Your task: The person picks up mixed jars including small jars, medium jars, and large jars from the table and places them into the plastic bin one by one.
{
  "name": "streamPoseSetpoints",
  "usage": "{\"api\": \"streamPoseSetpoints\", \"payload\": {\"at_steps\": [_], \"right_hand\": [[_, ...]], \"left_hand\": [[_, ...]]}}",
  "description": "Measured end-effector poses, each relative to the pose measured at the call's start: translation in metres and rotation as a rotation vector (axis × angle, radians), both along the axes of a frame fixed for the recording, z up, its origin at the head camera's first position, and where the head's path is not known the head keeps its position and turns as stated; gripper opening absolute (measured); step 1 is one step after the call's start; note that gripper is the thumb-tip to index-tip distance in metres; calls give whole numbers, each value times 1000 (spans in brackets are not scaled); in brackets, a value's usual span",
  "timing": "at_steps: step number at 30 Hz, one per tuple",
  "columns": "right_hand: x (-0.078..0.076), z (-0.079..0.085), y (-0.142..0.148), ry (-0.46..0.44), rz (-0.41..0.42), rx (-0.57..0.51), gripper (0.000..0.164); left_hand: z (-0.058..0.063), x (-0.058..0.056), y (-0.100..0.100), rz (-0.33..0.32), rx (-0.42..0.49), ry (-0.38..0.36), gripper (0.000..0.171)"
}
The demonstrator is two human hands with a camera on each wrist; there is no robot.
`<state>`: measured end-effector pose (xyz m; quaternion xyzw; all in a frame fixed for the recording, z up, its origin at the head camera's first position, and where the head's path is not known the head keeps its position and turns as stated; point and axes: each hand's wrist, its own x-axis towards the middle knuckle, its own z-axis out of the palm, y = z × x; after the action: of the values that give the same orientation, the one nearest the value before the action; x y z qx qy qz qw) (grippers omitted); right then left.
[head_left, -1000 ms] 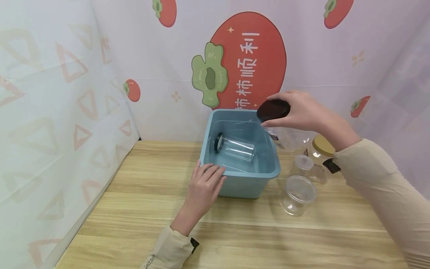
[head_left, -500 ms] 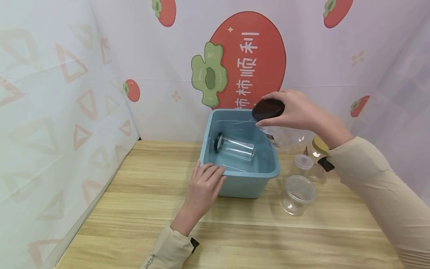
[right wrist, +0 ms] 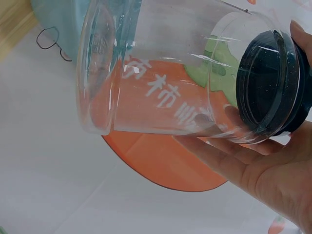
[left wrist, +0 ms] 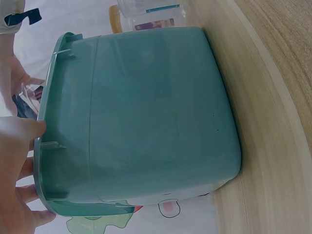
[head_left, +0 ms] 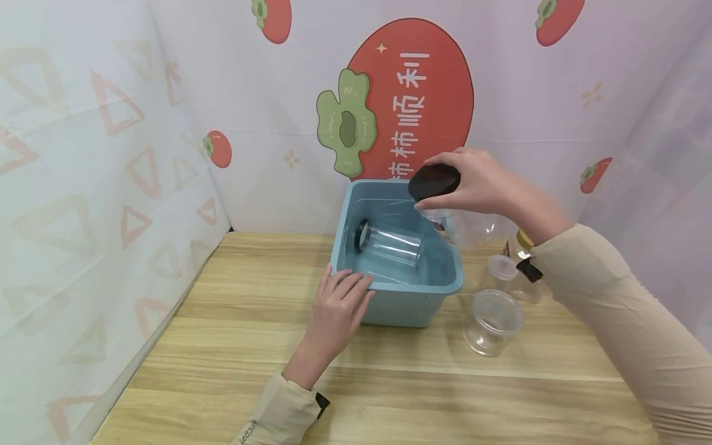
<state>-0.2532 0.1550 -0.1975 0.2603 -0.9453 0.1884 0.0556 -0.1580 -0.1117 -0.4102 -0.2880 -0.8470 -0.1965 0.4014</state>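
My right hand [head_left: 481, 182] holds a clear plastic jar [right wrist: 165, 97] by its black lid [head_left: 435, 181], thumb and fingers spread around the lid. The jar is tilted, its clear body overlapping the right rim of a blue plastic bin [head_left: 453, 289] in the head view. Inside the bin, another clear jar [head_left: 396, 244] with a black lid lies on its side. My left hand [head_left: 336, 309] grips the bin's near left rim. In the left wrist view its fingers [left wrist: 28, 192] curl over the rim, beside the bin's outer wall [left wrist: 156, 112].
Right of the bin stand a clear tub [head_left: 495, 321] with a clear lid, a smaller lidded tub [head_left: 502, 272] and a jar with a yellow lid [head_left: 523, 244], partly behind my right sleeve. A printed cloth [head_left: 267, 191] hangs behind the wooden table [head_left: 250, 296].
My right hand has moved a little left with the jar, bringing its black lid further over the bin's back right. The left hand and the bin have stayed in place.
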Motion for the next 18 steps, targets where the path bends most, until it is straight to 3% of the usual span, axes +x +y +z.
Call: {"api": "streamPoseSetpoints", "payload": {"at_steps": [18], "right_hand": [[-3,-4,-15,-37,-4,6,73]], "left_hand": [[1,0,0,9,-7,6,26]]}}
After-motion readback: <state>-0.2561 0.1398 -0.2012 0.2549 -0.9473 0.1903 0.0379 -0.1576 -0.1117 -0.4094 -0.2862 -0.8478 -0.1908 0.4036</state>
